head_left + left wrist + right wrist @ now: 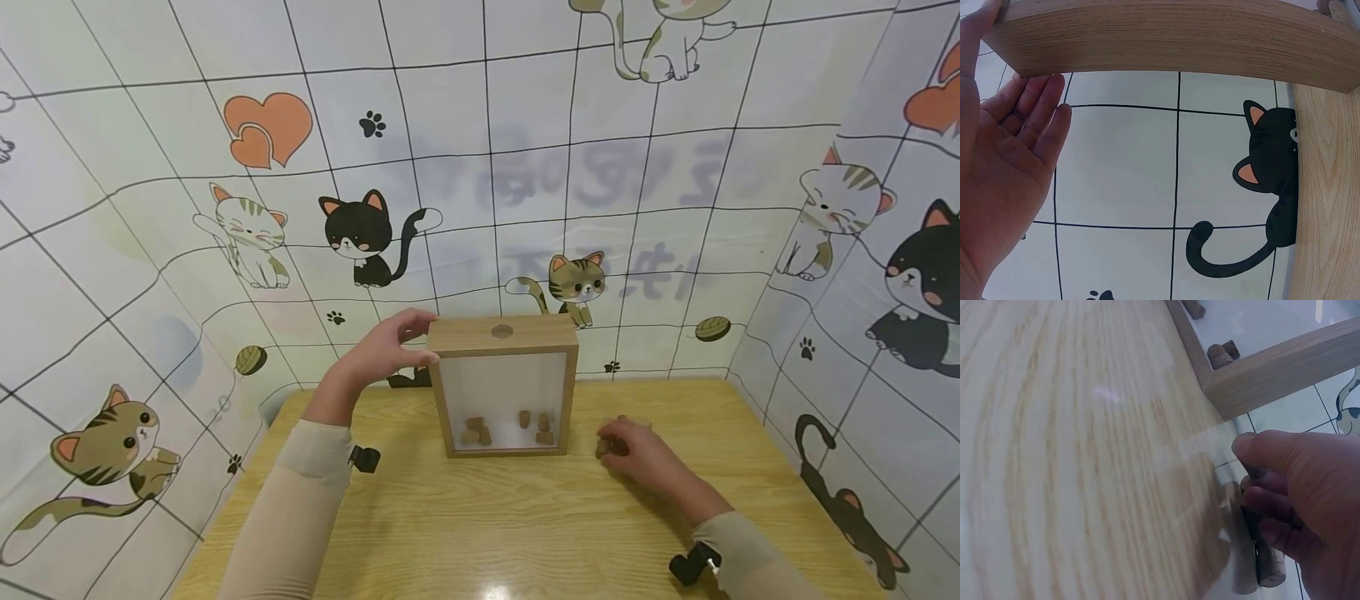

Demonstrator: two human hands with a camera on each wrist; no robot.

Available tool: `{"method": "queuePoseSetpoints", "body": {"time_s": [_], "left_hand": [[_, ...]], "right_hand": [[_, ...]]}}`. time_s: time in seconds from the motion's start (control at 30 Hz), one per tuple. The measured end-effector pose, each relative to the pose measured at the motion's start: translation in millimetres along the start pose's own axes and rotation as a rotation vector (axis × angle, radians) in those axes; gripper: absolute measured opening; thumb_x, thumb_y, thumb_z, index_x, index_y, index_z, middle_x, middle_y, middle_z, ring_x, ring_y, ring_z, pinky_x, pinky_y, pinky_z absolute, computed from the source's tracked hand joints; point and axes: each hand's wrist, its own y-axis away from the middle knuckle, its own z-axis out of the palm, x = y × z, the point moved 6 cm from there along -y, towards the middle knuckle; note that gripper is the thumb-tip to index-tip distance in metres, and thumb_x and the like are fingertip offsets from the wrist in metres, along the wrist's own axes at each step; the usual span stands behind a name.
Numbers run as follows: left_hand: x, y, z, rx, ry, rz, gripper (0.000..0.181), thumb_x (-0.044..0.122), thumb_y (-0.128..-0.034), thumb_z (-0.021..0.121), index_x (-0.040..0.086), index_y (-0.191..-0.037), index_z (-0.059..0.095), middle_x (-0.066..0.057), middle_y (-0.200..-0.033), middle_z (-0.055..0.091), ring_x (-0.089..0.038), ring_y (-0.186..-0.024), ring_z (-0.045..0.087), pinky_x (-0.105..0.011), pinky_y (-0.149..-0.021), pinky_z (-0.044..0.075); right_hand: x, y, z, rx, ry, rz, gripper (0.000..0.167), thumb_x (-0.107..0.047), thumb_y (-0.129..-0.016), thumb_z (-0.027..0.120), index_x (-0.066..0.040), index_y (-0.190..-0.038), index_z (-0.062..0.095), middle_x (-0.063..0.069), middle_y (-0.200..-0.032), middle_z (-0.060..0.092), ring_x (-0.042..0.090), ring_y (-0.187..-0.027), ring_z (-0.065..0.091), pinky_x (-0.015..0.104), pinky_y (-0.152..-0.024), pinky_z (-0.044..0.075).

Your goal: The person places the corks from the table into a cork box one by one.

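Box [542,336]: upright on the desk [502,525], with 1 dark round spot [502,332] on its top.
Corks [545,437]: inside the box, low down, in 2 loose groups, left and right.
Left hand [382,346]: I pinch the box's upper left corner, thumb in front, fingers behind.
Right hand [637,450]: I pinch a small cork [602,448] right of the box, thumb against curled fingers.
Wall [450,125]: cat drawings, behind the desk.

Bright light leaves glare on the table [480,517], with wrist views dimmer

Box [502,387] in all 3 cams
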Motion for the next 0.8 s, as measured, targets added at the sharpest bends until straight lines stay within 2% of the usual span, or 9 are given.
{"method": "queuePoseSetpoints", "body": {"time_s": [0.1,0.23,0.57,0.8], "left_hand": [[0.0,0.1,0.3,-0.003,-0.004,0.004,0.074,0.031,-0.0951,0.091,0.014,-0.158,0.055,-0.011,-0.164,0.052,-0.037,-0.16,0.041,-0.064,-0.128,0.034],[0.6,0.3,0.4,-0.003,-0.006,0.005,0.074,0.031,-0.0947,0.091,0.014,-0.157,0.055,-0.01,-0.163,0.053,-0.037,-0.16,0.041,-0.064,-0.128,0.034],[2.2,2.8,0.3,0.002,-0.009,-0.003,0.075,0.029,-0.0951,0.091,0.013,-0.159,0.054,-0.012,-0.165,0.052,-0.037,-0.161,0.04,-0.064,-0.128,0.033],[1.7,1.6,0.8,0.002,-0.006,0.002,0.075,0.029,-0.0946,0.091,0.014,-0.158,0.054,-0.011,-0.164,0.053,-0.036,-0.16,0.041,-0.064,-0.128,0.034]], "right_hand": [[2,-0.5,-2,0.007,-0.053,0.001,0.037,-0.009,-0.095,0.088,0.003,-0.127,0.075,0.004,-0.113,0.071,0.025,-0.104,0.07,0.042,-0.09,0.061],[2,0.2,-7,0.033,-0.129,0.02,0.035,-0.008,-0.097,0.087,0.003,-0.127,0.074,0.002,-0.109,0.07,0.014,-0.095,0.066,0.029,-0.08,0.059],[-11,2.2,-20,0.097,-0.207,0.078,0.033,-0.013,-0.101,0.084,0.0,-0.128,0.071,0.0,-0.109,0.077,0.016,-0.096,0.071,0.029,-0.08,0.061],[-23,0.7,-27,0.124,-0.212,0.064,0.03,-0.011,-0.099,0.085,-0.005,-0.125,0.071,-0.002,-0.106,0.077,0.016,-0.095,0.072,0.029,-0.08,0.062]]}}
